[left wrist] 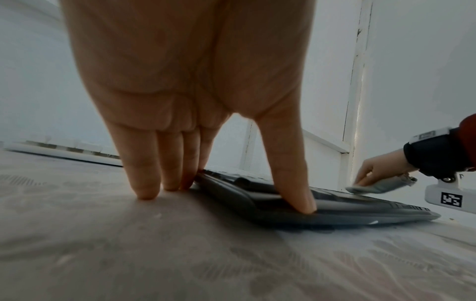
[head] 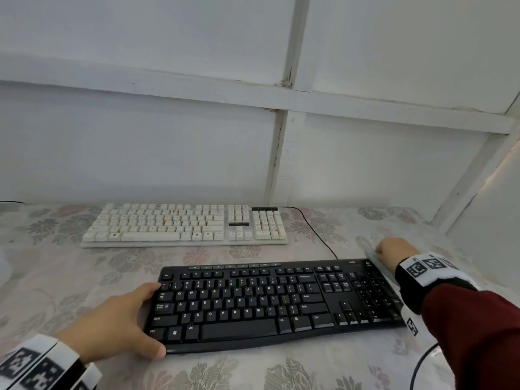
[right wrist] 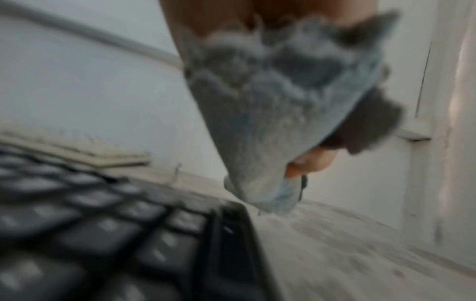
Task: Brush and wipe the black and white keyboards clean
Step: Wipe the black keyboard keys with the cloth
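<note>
Two keyboards lie on the desk (head: 323, 372) under its one floral cloth: the white keyboard (head: 185, 225) along the back edge, the black keyboard (head: 275, 302) nearer the front. The left hand (head: 112, 322) lies flat with straight fingers against the black keyboard's left end, and the right hand (head: 392, 253) clutches one grey cloth (head: 378, 263) at its back right corner. Only the right wrist view shows the cloth (right wrist: 273, 114) bunched under curled fingers.

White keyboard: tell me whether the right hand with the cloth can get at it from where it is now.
Probably yes. The right hand, holding the cloth, sits at the black keyboard's far right corner; only bare tablecloth and a thin cable lie between it and the white keyboard.
</note>
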